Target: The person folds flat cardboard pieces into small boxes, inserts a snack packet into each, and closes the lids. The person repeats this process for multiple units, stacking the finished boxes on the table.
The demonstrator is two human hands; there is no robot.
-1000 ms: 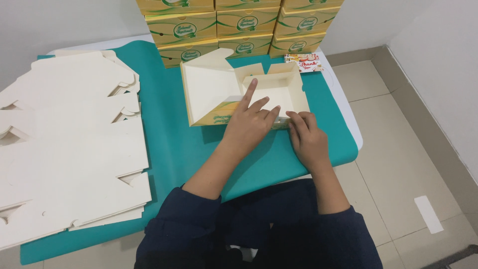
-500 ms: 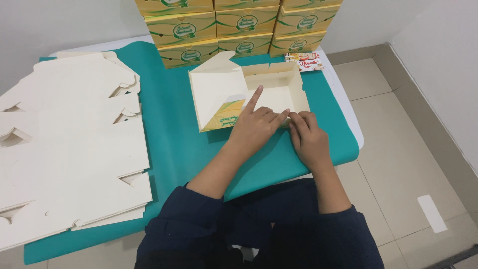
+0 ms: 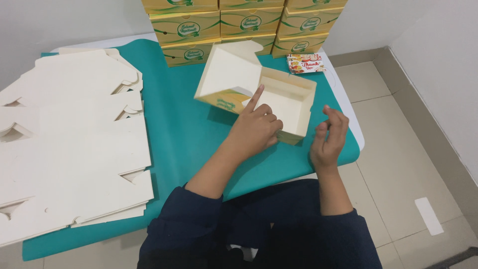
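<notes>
1. An open cardboard box [image 3: 279,102], cream inside with yellow and green print on its outer walls, sits on the teal mat [image 3: 184,129]; every place below is told from this box.
2. The box's lid flap [image 3: 226,72] stands tilted up on its far-left side, cream face towards the camera.
3. The left hand [image 3: 256,127] rests on the box's near-left corner, most fingers curled against the near wall, the forefinger stretched out straight and pointing over the rim into the box.
4. The right hand [image 3: 329,137] hangs in the air just to the right of the box, apart from it; its fingers are loosely bent, thumb and fingertips narrowly apart, holding nothing that shows.
5. Behind the box, finished boxes [image 3: 239,22] of the same yellow and green kind stand stacked in rows against the wall.
6. Just behind the box's right corner lies a small printed card [image 3: 304,63], red and white.
7. Well to the left of the box, a pile of flat cream box blanks [image 3: 69,144] covers the mat's left part.
8. Near side of the box, both forearms lead back to dark blue sleeves [image 3: 259,234].
9. To the right of the box, past the table edge, is a beige tiled floor [image 3: 398,149].
</notes>
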